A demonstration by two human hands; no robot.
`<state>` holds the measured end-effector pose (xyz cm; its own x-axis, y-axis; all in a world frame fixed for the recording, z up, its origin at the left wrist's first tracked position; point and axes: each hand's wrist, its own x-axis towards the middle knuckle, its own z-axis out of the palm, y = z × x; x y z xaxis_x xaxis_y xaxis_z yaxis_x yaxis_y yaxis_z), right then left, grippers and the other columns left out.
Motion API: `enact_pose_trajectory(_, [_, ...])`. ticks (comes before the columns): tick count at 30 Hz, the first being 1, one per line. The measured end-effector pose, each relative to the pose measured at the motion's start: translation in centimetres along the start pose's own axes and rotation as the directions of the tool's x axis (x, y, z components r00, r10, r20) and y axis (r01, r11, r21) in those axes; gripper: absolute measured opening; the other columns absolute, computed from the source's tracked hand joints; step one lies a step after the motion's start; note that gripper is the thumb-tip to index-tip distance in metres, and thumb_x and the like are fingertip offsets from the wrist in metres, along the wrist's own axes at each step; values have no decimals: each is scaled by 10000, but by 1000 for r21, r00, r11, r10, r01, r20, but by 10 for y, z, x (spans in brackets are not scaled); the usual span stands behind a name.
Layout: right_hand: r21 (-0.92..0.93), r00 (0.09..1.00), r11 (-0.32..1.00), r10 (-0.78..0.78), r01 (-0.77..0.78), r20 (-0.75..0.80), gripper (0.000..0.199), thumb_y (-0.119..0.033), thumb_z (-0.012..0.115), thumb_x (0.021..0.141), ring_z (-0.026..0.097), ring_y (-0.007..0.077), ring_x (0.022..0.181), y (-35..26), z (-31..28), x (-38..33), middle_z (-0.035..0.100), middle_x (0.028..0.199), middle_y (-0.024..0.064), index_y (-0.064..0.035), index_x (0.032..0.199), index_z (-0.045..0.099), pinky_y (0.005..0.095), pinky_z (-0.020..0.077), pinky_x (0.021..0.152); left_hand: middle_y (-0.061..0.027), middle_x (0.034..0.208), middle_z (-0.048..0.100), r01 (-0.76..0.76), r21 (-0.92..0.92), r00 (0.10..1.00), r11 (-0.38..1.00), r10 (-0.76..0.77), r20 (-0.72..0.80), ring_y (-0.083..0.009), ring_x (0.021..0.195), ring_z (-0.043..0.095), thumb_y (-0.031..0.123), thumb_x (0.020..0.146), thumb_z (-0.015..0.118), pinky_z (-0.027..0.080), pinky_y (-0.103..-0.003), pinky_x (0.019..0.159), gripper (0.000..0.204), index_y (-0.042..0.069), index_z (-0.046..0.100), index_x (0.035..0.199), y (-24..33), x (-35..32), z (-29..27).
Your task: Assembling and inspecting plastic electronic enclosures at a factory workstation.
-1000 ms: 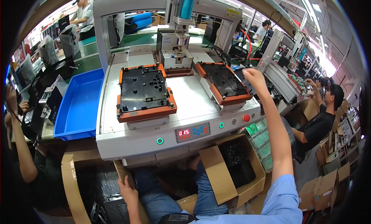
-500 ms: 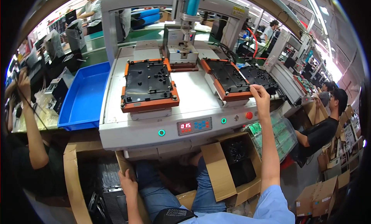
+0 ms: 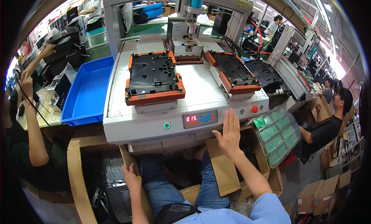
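My right hand (image 3: 229, 134) is raised at the machine's front panel (image 3: 154, 128), fingers stretched out and nothing held. It covers the right-hand button from view. My left hand (image 3: 132, 177) grips the inner flap of a cardboard box (image 3: 73, 162) at my left, fingers over its edge. On the machine bed two orange fixtures carry black plastic panels: a left panel (image 3: 152, 73) and a right panel (image 3: 234, 69). Between them, at the back, stands the press head (image 3: 187, 44). A lit green-ringed button (image 3: 167, 125) and a red-digit display (image 3: 191, 118) show on the front panel.
A blue tray (image 3: 87, 92) stands left of the machine. At the right are another black panel (image 3: 264, 72), a red knob (image 3: 254, 109) and a clear tray of green circuit boards (image 3: 276, 135). An open box (image 3: 222, 166) sits by my right knee. Co-workers are on both sides.
My right hand has left the corner of the right black panel and come down and left to the front panel, fingers now straight. My left hand stays on the box flap.
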<state>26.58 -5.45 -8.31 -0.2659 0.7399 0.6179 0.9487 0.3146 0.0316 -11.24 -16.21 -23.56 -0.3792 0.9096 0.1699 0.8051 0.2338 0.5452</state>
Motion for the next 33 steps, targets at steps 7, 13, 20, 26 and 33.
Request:
enact_pose_trajectory(7, [143,949,985,136,-98,-284,555,-250,495,960,310,397,1327,-12,18,-4,347,1411,250,88,1367,327,467,229,1106,-198,1231,428,21,0,1000,1000,-21,13,-415,1040,526,22,789,615,460,-436,873,332,40,586,1119,2,2,1])
enact_pose_trajectory(13, [175,927,977,172,-119,-334,335,-140,563,903,468,341,1157,-12,-4,11,498,1252,184,23,1190,503,415,343,980,-192,1241,423,53,-1,998,999,-53,27,-416,1049,524,40,791,619,461,-448,868,330,47,586,1120,1,1,-3])
enact_pose_trajectory(20, [447,930,889,246,-105,-272,261,-141,548,924,546,297,1035,-49,-24,60,577,1109,166,21,1128,544,360,404,914,-187,1220,432,25,-5,1000,1000,-25,-7,-409,1015,532,42,792,615,471,-447,844,309,42,587,1100,3,0,-4])
enact_pose_trajectory(26, [737,972,671,214,-74,-97,361,-225,489,967,582,296,1004,-98,-18,145,602,1077,180,31,1220,519,361,444,873,-179,1203,439,17,-1,1000,1000,-17,-5,-401,1001,536,49,789,623,474,-451,825,299,42,587,1085,6,-1,-3])
enact_pose_trajectory(33, [455,988,890,72,-3,-134,345,-234,445,982,573,340,988,-104,-21,161,611,1077,197,29,1166,572,391,444,860,-186,1207,424,12,-3,1000,1000,-12,-13,-400,1021,522,61,791,633,476,-453,824,312,40,580,1097,2,-1,-3])
